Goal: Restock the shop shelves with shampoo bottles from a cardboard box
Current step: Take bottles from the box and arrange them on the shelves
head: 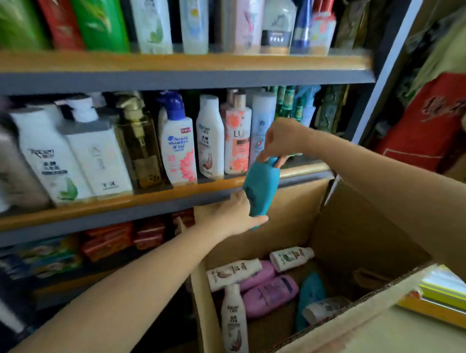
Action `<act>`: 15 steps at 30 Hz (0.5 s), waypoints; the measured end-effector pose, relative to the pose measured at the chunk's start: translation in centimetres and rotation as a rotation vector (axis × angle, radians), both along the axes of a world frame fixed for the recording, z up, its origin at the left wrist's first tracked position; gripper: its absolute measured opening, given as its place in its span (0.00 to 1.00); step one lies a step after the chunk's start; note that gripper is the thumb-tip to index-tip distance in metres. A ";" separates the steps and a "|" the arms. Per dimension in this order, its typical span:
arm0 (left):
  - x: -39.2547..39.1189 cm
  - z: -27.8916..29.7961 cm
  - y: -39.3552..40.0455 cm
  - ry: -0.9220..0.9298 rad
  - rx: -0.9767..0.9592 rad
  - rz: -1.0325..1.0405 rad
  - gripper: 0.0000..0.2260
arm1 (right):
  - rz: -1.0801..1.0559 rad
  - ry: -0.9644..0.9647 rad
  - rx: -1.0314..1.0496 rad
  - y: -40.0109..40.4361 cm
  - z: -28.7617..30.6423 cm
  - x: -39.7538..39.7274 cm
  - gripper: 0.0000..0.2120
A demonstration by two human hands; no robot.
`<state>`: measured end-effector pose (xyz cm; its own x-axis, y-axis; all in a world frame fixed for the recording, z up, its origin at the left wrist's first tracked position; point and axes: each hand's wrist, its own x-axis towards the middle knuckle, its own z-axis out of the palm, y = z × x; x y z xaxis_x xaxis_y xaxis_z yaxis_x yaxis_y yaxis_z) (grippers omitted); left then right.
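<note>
A teal shampoo bottle (pixel 262 185) hangs tilted in the air in front of the middle shelf (pixel 152 200), above the open cardboard box (pixel 356 233). My right hand (pixel 280 137) grips its top end from above. My left hand (pixel 236 214) cups its bottom end from the left. Inside the box lie several bottles: white ones (pixel 232 272), pink ones (pixel 271 294) and another teal one (pixel 309 292). The middle shelf holds a row of upright shampoo bottles, among them a white and pink Lux bottle (pixel 237 139).
The top shelf (pixel 177 61) carries green, red, white and pink bottles. Packets in red and orange wrappers (pixel 110 240) fill the shelf below. A red bag (pixel 426 125) hangs at the right, and a counter edge with stacked paper (pixel 444 292) sits right of the box.
</note>
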<state>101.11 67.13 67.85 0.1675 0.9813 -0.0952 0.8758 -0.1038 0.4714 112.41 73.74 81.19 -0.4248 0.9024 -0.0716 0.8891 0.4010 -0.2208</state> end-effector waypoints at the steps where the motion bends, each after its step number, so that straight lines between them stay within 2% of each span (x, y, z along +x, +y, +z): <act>1: -0.5 0.7 -0.2 -0.001 0.089 0.060 0.37 | -0.004 0.000 0.044 -0.7 1.8 -0.7 0.17; 3: -1.1 2.6 -0.7 -0.107 0.276 0.169 0.35 | 0.001 0.044 0.101 -2.4 5.1 -2.2 0.17; 5: -2.0 4.9 -1.1 -0.353 0.372 0.250 0.33 | 0.017 0.166 0.108 -4.1 7.8 -3.8 0.16; 8: -4.8 9.4 -1.9 -0.697 0.273 0.116 0.30 | 0.091 0.375 0.197 -6.8 11.5 -6.1 0.13; 11: -9.5 14.4 -3.9 -1.005 0.129 -0.110 0.26 | 0.194 0.744 -0.028 -8.3 14.3 -7.6 0.14; 13: -12.6 17.2 -5.2 -1.110 0.061 -0.203 0.25 | 0.252 0.710 -0.140 -8.8 14.6 -8.1 0.16; 15: -15.3 19.4 -6.2 -1.140 0.077 -0.250 0.21 | 0.340 0.638 -0.243 -9.1 13.6 -9.3 0.13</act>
<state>85.83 60.92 87.23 0.3070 0.9055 0.2929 -0.0992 -0.2757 0.9561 103.13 64.67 94.75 -0.7022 0.7049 0.1006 0.3960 0.5040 -0.7675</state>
